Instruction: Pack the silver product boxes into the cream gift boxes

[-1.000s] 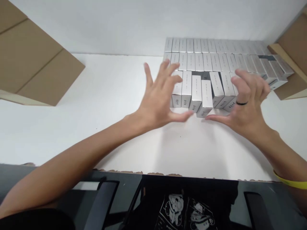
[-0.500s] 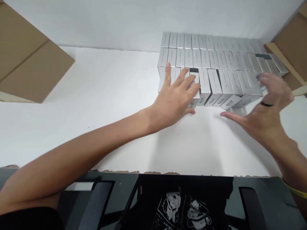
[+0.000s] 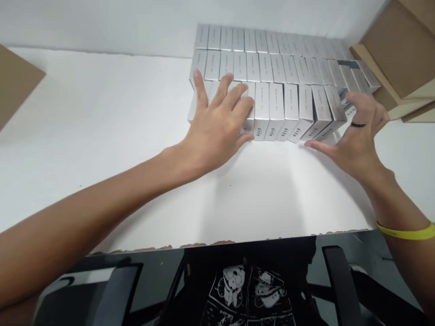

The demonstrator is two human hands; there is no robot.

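Rows of small silver boxes (image 3: 266, 68) stand on the white table (image 3: 251, 194). My left hand (image 3: 217, 124) lies with spread fingers over the left part of the front row, its thumb at the boxes' lower front faces. At the right end of that row is my right hand (image 3: 356, 136), curved, with thumb and fingers apart; the thumb is near the lower front edge of the end boxes. The front row's right-hand boxes (image 3: 321, 108) lean a little, with narrow gaps between some of them. Undersides of the fingers are partly hidden.
Brown cardboard boxes (image 3: 401, 50) stand at the back right, against the silver rows. Another brown cardboard piece (image 3: 16, 81) is at the far left. A white wall runs behind. The table's chipped front edge (image 3: 204, 245) is close to my body, with chair armrests below.
The view has shifted right. Front-row boxes stand closer together; the gap near my left fingers has closed, and the tilted box at the right is more in line. Both hands remain at the row.
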